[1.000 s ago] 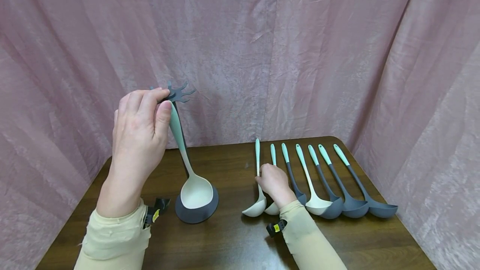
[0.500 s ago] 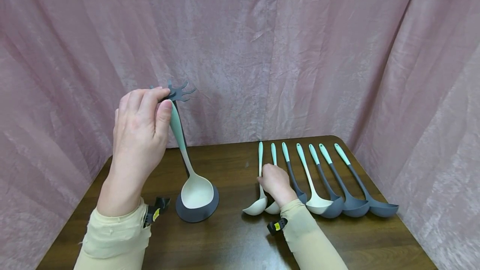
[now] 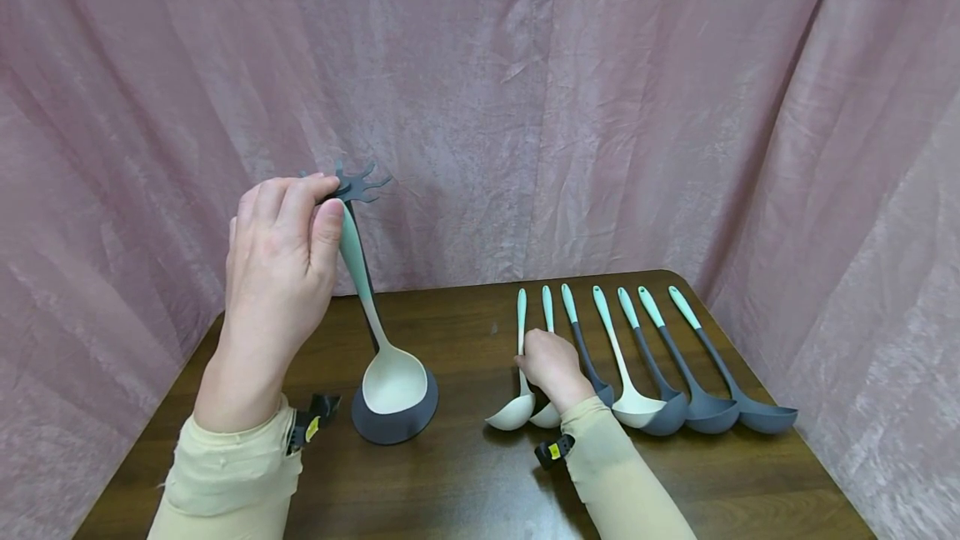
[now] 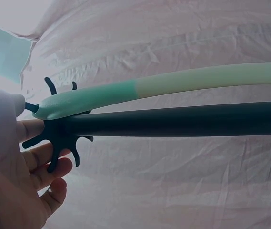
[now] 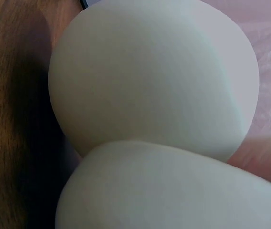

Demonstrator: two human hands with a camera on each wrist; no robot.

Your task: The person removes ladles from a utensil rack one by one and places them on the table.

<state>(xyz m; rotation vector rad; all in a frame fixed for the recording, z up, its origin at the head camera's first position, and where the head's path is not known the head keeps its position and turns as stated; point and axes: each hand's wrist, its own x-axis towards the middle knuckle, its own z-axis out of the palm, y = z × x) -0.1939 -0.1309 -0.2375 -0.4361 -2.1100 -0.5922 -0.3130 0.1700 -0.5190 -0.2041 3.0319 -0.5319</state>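
My left hand (image 3: 277,252) grips the star-shaped hooked top of a dark grey utensil stand (image 3: 394,429). In the left wrist view, its fingers curl under the hooks (image 4: 61,138). A cream ladle (image 3: 393,382) with a mint handle hangs on one of those hooks, its handle end near the thumb, its bowl in front of the stand's round base. My right hand (image 3: 553,363) holds the leftmost ladle (image 3: 512,413) of a row by its shaft. Two pale ladle bowls (image 5: 149,71) fill the right wrist view; the right fingers are out of sight there.
Right of my right hand lie several more ladles, a cream one (image 3: 637,408) and dark grey ones (image 3: 765,417), with mint handles toward the back. The brown wooden table (image 3: 450,473) ends at a pink curtain (image 3: 465,107).
The ladle in my right hand has shifted slightly right, its handle tip coming down and a little nearer. My left hand and the stand look the same.
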